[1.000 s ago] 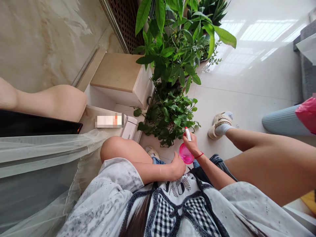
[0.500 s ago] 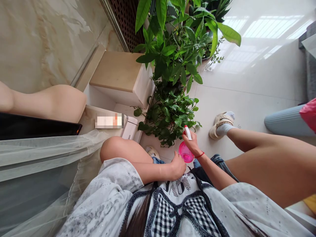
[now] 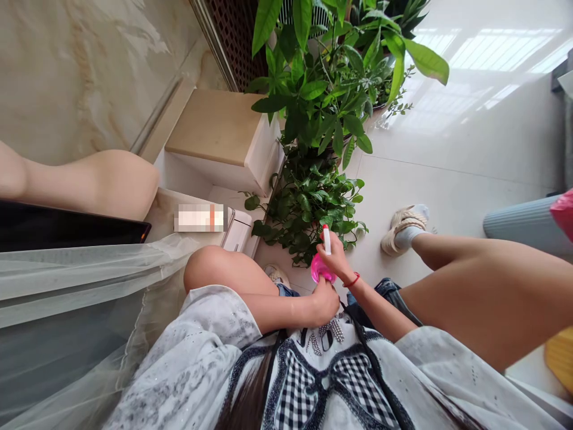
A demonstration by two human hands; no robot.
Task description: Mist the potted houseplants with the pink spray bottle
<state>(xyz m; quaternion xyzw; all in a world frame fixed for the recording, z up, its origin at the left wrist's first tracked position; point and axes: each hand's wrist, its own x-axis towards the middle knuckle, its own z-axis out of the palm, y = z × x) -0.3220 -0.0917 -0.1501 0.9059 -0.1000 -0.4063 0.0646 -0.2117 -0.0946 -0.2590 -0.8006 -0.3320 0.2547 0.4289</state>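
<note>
A pink see-through spray bottle (image 3: 319,268) with a white trigger head and red nozzle is tilted above the floor, nozzle pointing toward the plants. My right hand (image 3: 335,254), a red cord on its wrist, is wrapped round the bottle's neck and trigger. Close against the bottle's lower end is my left hand (image 3: 326,303), its fingers bent loosely toward the bottle and partly hidden; I cannot tell whether they press on it. Just beyond the nozzle grows a leafy trailing plant (image 3: 313,194). Behind it, a taller plant (image 3: 322,113) spreads broad green leaves.
A tan-topped white cabinet (image 3: 210,128) stands left of the plants. Nearer me, a blurred-out item (image 3: 201,218) lies on a ledge beside a sheer curtain (image 3: 89,275). On the right is a ribbed blue bin (image 3: 514,216) with a pink bag. My legs are either side.
My right hand has moved the spray bottle a little left and up, and the nozzle has swung left. The left hand has barely moved, its fingers now overlapping the bottle's lower end.
</note>
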